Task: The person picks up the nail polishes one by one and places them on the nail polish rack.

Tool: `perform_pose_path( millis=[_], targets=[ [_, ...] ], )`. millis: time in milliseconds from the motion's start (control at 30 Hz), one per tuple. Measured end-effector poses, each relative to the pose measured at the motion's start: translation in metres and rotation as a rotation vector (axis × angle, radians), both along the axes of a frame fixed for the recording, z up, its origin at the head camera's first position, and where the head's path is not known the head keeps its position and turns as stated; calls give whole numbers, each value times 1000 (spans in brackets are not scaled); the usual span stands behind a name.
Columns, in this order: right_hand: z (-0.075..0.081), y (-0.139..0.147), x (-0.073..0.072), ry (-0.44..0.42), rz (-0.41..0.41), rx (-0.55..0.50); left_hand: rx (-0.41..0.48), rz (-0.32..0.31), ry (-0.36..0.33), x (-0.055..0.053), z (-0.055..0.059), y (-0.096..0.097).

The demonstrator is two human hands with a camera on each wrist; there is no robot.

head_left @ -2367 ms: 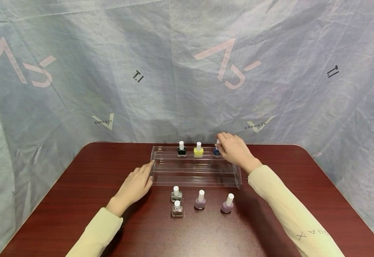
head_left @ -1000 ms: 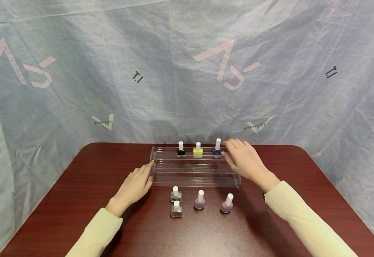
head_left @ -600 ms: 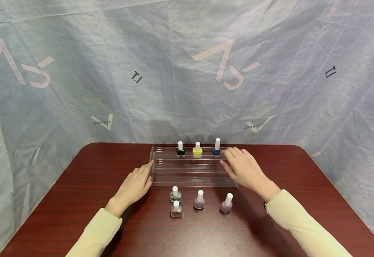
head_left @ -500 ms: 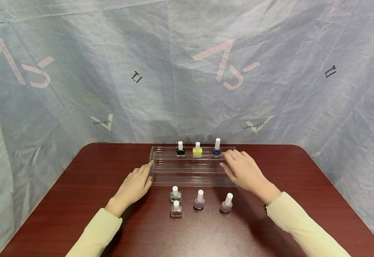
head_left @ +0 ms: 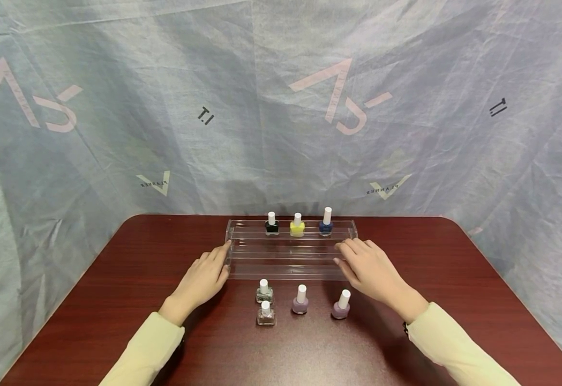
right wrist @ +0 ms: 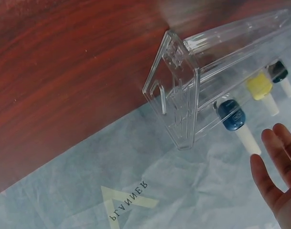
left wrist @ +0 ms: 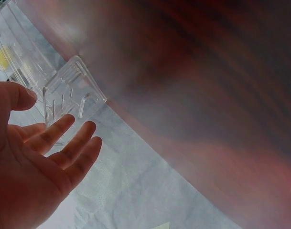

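On the clear rack point(head_left: 285, 271), 3 back-row bottles point(head_left: 297, 229) seem placed; left hand point(head_left: 201, 277) touches its end, right hand point(head_left: 373, 269) hovers, both grasping nothing. Next probably calls for pinching 1 of 4 front bottles point(head_left: 300, 306).

Clear gloss against creased matt

Just below the centre of the head view, the rack point(head_left: 290, 271) looks like smooth, transparent plastic with shiny edges. The yellow bottle point(head_left: 297, 229) and blue bottle point(head_left: 326, 229) look like glossy glass, the blue bottle's white cap point(head_left: 327, 215) like smooth plastic. The desk point(head_left: 92, 289) shows wood grain, with a polished sheen at bottom centre. Across the upper frame, the curtain point(head_left: 242, 102) is matt, wrinkled cloth; the sleeve point(head_left: 143, 348) at lower left is matt fabric.
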State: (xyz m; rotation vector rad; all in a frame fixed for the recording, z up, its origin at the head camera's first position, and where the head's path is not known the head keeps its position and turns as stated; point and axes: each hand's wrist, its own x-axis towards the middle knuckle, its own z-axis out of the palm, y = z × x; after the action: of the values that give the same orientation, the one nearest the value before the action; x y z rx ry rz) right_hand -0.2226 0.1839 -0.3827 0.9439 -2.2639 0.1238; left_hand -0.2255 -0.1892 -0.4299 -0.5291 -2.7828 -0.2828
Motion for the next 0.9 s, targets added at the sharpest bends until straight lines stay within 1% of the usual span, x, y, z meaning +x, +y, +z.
perform_pose_path(
  millis=[200,400,700,900],
  targets=[
    [-1,1,10,4,10,23,3,0,6,0,0,0],
    [-4,2,19,10,38,16,12,-9,32,0,0,1],
    [-9,3,30,-33,47,28,11,-13,20,0,1,1],
    [-11,2,36,-32,59,25,12,-16,28,-1,0,0]
  ],
)
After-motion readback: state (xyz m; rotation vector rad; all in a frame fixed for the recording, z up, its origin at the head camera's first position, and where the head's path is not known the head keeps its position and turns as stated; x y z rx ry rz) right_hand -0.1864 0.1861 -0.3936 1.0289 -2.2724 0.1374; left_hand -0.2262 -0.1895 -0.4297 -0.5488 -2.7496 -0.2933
